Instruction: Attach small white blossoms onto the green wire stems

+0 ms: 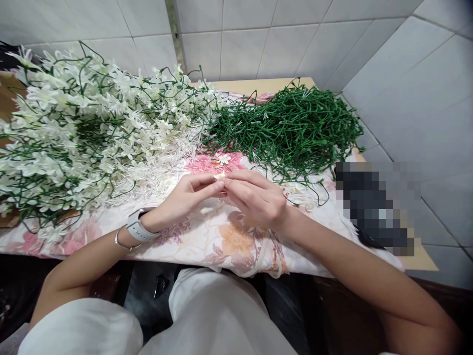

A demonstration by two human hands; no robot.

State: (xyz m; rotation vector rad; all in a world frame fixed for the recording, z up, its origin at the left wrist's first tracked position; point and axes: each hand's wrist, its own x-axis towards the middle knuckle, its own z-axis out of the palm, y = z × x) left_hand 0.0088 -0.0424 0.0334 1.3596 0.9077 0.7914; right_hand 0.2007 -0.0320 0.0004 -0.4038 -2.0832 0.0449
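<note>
- My left hand [199, 191] and right hand [258, 196] meet at the fingertips, pinching a small white artificial flower [220, 175] between them.
- The flower shows just above my touching fingertips, over the floral cloth [236, 239].
- The heap of white artificial flowers [107, 118] lies beyond my hands, to the left.
- Green plastic stems [295, 125] lie piled beyond my right hand.

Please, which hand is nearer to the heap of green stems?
Right. The right hand is just on the near side of the green stems; the left hand is farther left, near the white flowers.
</note>
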